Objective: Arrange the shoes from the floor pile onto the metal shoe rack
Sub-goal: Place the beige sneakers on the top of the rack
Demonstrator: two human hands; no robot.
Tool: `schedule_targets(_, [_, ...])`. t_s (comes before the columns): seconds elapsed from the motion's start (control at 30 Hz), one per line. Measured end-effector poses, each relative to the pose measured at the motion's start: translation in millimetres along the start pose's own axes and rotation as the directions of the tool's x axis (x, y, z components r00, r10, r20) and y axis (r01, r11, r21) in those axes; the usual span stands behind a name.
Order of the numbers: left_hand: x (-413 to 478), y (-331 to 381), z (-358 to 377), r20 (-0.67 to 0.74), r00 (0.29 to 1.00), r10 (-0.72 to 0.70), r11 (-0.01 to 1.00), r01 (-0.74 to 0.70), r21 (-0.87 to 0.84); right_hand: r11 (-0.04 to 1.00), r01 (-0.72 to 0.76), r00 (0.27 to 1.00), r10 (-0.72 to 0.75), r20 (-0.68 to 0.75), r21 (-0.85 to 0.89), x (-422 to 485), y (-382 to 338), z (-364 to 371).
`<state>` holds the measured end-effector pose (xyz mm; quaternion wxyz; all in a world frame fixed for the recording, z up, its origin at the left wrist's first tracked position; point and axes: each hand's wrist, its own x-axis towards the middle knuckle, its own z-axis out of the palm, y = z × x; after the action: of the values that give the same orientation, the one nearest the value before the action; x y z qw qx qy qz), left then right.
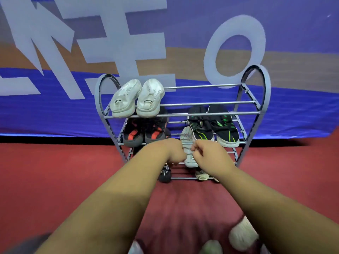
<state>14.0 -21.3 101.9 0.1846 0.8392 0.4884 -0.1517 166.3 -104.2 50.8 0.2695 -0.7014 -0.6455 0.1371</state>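
Observation:
The metal shoe rack [205, 103] stands against the banner wall. A white pair [137, 98] sits on its top tier at the left. One tier down are a black-and-red pair [145, 133] at the left and a black-and-green pair [214, 125] at the right. Both my hands reach into a lower tier. My left hand [167, 152] and my right hand [209, 154] are closed on a white shoe [188, 147] held sole-up between them. A black shoe [164, 174] and a pale shoe [201, 175] rest on the bottom tier, partly hidden by my arms.
Red carpet covers the floor around the rack. A blue and brown banner [55, 110] with large pale letters hangs behind it. Blurred shoes of the floor pile [242, 235] lie at the bottom edge of the view near my right forearm.

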Motion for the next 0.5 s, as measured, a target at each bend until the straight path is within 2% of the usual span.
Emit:
schedule_targets(0.1, [24,0,71,0.115,0.990,-0.077,0.995,0.084,-0.059,0.976,-0.212,0.971,0.215,0.107,-0.037,-26,52,35])
schedule_targets(0.2, [39,-1,155,0.266,0.953,-0.143,0.984,0.165,-0.062,0.912,-0.401,0.892,0.411,0.190,-0.089,-56,103,76])
schedule_targets(0.37, [36,3,286,0.376,0.900,-0.223,0.949,0.288,-0.126,0.835,-0.497,0.726,0.549,0.414,-0.234,-111,165,140])
schedule_targets(0.43, [24,9,328,0.441,0.873,-0.209,0.929,0.319,-0.190,0.795,-0.539,0.670,0.605,0.430,-0.279,-136,181,159])
schedule_targets(0.5, [10,14,362,0.507,0.846,-0.164,0.915,0.322,-0.242,0.707,-0.591,0.593,0.707,0.384,-0.388,-156,192,175])
